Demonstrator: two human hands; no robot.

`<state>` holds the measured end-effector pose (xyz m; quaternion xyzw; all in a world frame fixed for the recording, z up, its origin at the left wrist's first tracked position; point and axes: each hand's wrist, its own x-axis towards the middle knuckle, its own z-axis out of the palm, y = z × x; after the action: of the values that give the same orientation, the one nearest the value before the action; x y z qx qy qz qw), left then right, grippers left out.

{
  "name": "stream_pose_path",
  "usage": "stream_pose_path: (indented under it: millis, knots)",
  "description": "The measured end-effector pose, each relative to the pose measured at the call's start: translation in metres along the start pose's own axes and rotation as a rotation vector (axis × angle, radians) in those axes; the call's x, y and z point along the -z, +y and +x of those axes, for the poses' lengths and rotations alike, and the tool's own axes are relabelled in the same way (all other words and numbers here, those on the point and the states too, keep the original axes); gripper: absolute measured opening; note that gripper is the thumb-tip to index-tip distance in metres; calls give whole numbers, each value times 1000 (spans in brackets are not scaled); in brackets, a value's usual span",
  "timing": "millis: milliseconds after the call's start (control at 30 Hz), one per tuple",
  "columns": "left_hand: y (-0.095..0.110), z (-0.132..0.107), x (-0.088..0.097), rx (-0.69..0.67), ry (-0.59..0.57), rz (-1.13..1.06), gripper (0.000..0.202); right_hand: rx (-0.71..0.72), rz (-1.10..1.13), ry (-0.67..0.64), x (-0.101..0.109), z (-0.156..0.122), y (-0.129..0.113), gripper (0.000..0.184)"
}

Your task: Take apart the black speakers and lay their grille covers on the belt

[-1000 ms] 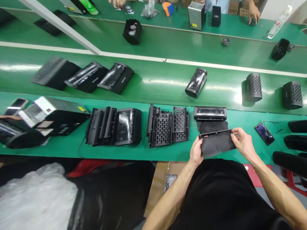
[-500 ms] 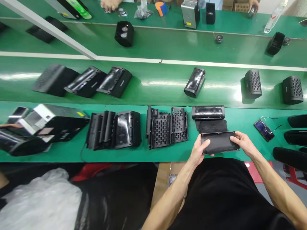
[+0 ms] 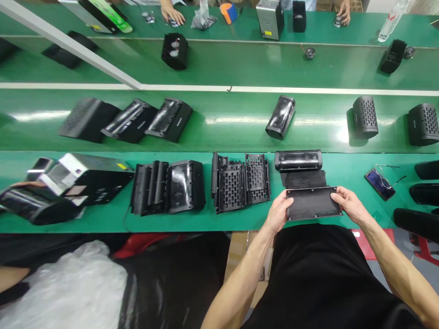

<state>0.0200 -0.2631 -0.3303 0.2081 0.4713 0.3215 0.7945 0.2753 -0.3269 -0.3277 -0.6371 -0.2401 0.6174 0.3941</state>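
A black rectangular speaker grille panel (image 3: 314, 204) is held level near the bench's front edge, its plain side facing me. My left hand (image 3: 278, 211) grips its left end, thumb on top. At the right end my right hand (image 3: 347, 204) is closed in the same way, thumb over the corner. Just beyond the panel lie dark cloth-like sheets (image 3: 304, 178). Behind them a black speaker body (image 3: 298, 160) with a shiny mesh front rests on its side. To the left stand several perforated black grilles (image 3: 233, 186).
Left along the bench (image 3: 247, 224) are plain black panels (image 3: 150, 187), another speaker (image 3: 186, 186) and a box (image 3: 89, 178). Glasses and a phone (image 3: 380, 183) lie at right, near dark rounded objects (image 3: 416, 219). Speakers stand on the green conveyor (image 3: 240, 132). Other people's hands (image 3: 172, 13) show across it.
My left thumb has slid outward toward the panel's left edge. The panel stays in both hands, turned slightly flatter. The view has shifted a little, and a co-worker's hand across the conveyor has moved.
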Motion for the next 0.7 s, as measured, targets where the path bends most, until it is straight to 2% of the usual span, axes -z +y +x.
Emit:
stream_pose_path:
  millis: [200, 367, 500, 700]
  knots:
    - [0, 1, -1, -19, 6, -22, 45, 20, -33, 15, 1, 0, 0, 58]
    - [-3, 3, 4, -24, 13, -12, 50, 40, -59, -28, 3, 0, -1, 54]
    - [-5, 4, 12, -28, -22, 46, 58, 51, -75, -31, 1, 0, -4, 56]
    - [-3, 4, 20, -65, -74, 99, 57, 73, -86, -33, 2, -2, -6, 54]
